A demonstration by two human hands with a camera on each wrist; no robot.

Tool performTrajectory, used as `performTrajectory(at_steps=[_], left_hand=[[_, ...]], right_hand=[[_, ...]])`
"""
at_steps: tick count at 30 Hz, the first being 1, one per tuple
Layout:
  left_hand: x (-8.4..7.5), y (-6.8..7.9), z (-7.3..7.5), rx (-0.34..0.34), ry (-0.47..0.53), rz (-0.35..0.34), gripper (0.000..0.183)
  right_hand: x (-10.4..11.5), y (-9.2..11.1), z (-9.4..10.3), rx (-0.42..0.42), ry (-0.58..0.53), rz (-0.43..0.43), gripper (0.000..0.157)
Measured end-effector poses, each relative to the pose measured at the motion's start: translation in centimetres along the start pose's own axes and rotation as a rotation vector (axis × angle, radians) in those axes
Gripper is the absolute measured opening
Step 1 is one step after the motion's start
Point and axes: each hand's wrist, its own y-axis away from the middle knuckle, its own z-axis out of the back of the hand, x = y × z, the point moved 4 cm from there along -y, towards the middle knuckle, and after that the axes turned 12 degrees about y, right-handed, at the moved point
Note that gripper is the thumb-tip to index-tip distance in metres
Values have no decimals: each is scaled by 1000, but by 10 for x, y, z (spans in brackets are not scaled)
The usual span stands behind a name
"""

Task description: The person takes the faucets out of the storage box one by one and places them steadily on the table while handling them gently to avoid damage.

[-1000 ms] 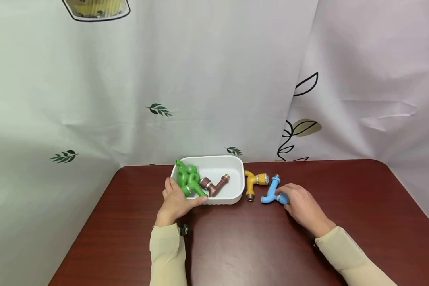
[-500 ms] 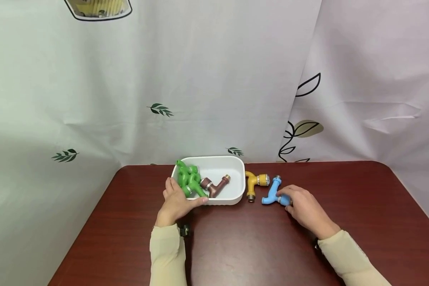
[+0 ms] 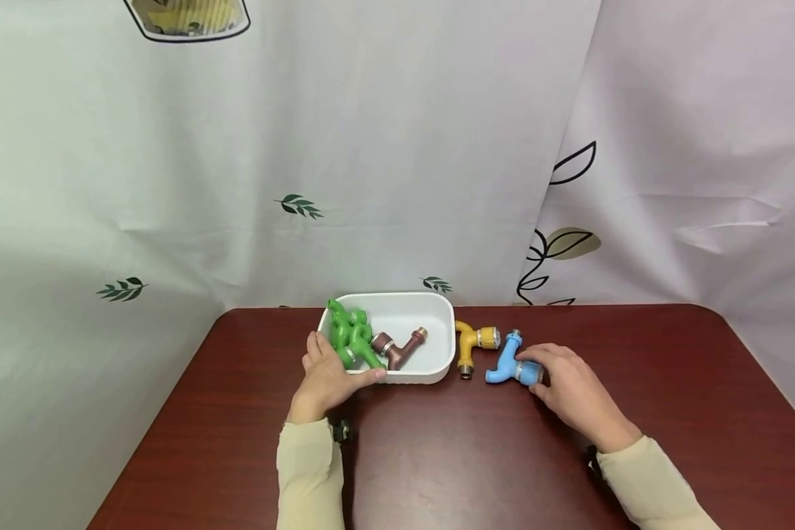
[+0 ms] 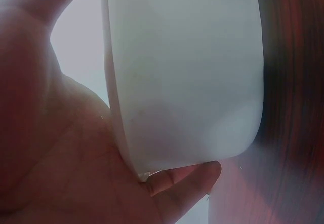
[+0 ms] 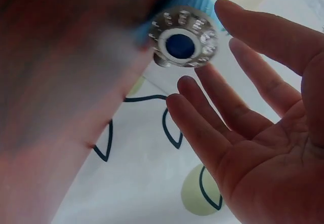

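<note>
In the head view my left hand holds the near left corner of a white plastic tray, thumb along the front rim and fingers at the left side. The left wrist view shows a finger bent against the tray's wall. Several green taps and a brown tap lie inside. On the table, a blue tap lies beside my right hand. The right wrist view has the thumb and loosely spread fingers around the blue tap's ribbed knob, without a grip.
A yellow tap lies between the tray and the blue tap. The dark red wooden table reaches back to a white curtain with leaf prints. The curtain also hangs along both sides.
My right hand has drawn back slightly to the right, uncovering more of the blue tap's knob. The left hand stays on the tray, and the head view shifts a little.
</note>
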Motion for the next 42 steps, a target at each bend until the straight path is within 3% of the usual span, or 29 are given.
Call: performTrajectory(at_steps=[19, 42], left_hand=[[-2, 0, -1, -30, 17, -33, 141], [-1, -1, 1, -22, 34, -20, 140]], right_hand=[[10, 0, 10, -97, 6, -12, 36], [16, -1, 3, -48, -5, -32, 41]])
